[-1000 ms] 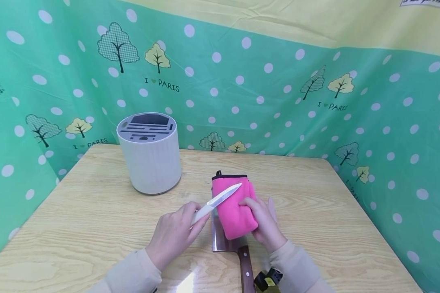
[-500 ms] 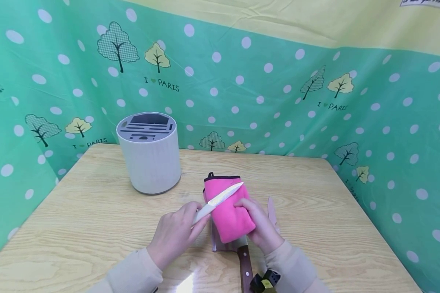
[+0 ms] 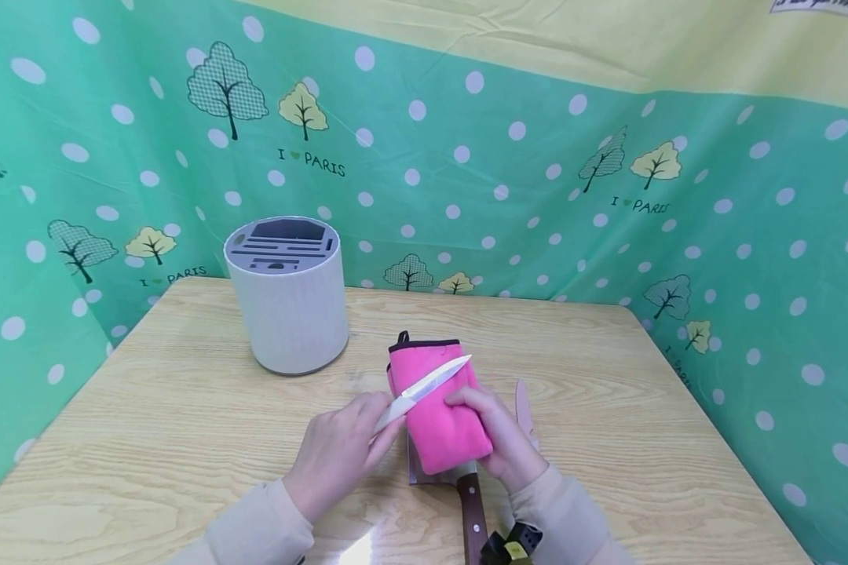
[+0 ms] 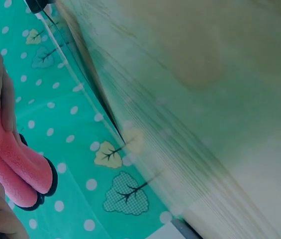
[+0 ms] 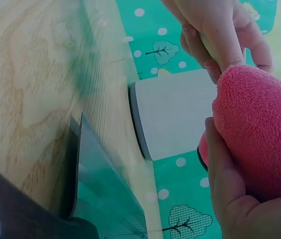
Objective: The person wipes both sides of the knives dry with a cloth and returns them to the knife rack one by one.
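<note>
My left hand grips the pale handle of a small kitchen knife, its blade pointing up and right. Behind that blade is a folded pink towel with black edging and a loop; whether blade and towel touch, I cannot tell. My right hand holds the towel from the right, thumb on top. In the right wrist view the towel looks fluffy, with the right fingers around it. Beneath lies a cleaver with a brown riveted handle, its blade mostly covered by the towel.
A white round knife block with a grey slotted top stands at the back left of the wooden table. Right of my right hand lies another knife with a pale blade, partly hidden. A polka-dot curtain hangs behind.
My right hand and the towel have shifted slightly left and down behind the knife, showing more of the pale-bladed knife. The left hand has barely moved.
</note>
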The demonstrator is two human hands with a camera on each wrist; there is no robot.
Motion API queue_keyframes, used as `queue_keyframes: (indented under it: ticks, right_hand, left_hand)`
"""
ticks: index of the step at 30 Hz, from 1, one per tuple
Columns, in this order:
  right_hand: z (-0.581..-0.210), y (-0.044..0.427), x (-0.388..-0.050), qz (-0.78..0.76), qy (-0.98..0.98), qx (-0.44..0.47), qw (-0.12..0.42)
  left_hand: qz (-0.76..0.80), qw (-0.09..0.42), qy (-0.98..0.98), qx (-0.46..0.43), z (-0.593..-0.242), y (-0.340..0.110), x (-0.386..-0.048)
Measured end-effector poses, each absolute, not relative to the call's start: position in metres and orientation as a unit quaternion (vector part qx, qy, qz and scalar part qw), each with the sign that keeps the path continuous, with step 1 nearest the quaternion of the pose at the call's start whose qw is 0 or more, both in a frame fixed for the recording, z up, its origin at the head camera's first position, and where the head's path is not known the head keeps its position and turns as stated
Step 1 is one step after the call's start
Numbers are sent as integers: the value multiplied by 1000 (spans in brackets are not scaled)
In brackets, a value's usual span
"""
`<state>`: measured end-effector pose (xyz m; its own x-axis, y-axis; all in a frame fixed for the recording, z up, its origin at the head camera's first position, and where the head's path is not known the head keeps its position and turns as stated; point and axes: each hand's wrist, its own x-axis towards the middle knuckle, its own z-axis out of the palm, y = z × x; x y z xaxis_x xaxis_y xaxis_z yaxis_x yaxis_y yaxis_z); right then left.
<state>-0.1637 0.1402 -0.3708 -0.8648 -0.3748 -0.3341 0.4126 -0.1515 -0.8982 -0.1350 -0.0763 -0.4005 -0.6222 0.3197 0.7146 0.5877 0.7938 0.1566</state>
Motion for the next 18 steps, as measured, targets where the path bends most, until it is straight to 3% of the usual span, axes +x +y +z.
queue_keyframes:
  ticks: [18]
  right_hand:
    - [-370,141,-165,-764,603,61,222]
  left_hand:
    - [-186,349,-880,-262,-398,-75,-133]
